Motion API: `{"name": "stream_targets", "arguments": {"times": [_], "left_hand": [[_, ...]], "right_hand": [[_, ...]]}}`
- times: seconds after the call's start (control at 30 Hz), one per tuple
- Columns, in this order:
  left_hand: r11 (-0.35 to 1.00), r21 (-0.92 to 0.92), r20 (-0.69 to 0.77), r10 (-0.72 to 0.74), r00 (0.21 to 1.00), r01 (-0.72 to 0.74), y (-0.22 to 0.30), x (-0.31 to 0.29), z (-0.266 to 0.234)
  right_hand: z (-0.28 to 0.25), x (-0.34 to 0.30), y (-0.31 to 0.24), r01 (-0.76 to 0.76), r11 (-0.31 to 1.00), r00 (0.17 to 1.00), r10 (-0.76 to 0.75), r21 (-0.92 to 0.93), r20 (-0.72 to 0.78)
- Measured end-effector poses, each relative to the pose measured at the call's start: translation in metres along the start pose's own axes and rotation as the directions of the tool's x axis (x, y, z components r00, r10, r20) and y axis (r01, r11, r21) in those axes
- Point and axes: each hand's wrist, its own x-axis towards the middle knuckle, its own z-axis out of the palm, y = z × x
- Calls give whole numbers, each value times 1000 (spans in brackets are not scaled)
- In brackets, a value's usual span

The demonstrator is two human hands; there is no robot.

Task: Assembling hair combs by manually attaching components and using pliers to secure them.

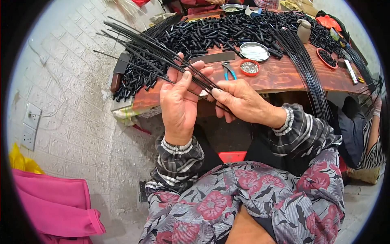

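Observation:
A loose bundle of long, thin black rods (148, 51) slants over the near edge of the table, its far ends fanned out to the upper left. My left hand (180, 101), palm turned up, cradles the bundle on its fingers while the thumb presses down on the rods. At the lower right end, my right hand (243, 101) is closed around the rods, thumb on top. Just beyond my hands lie pliers with blue handles (229, 71) and a red dish of small metal bits (249, 67). Part of the right hand's grip is hidden behind its own fingers.
A heap of short black tubes (219, 32) spreads along the wooden table (280, 75). More black rods (304, 69) hang over its front edge. A round tin with white strips (254, 52) and a beige bottle (303, 31) stand farther back. Another person's arm (373, 126) is at right.

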Motion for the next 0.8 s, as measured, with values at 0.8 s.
{"name": "stream_targets", "arguments": {"times": [0.8], "left_hand": [[999,6,-214,-32,976,34,28,0,-52]], "right_hand": [[-43,5,-66,330,930,820,-367,-161,-440]]}}
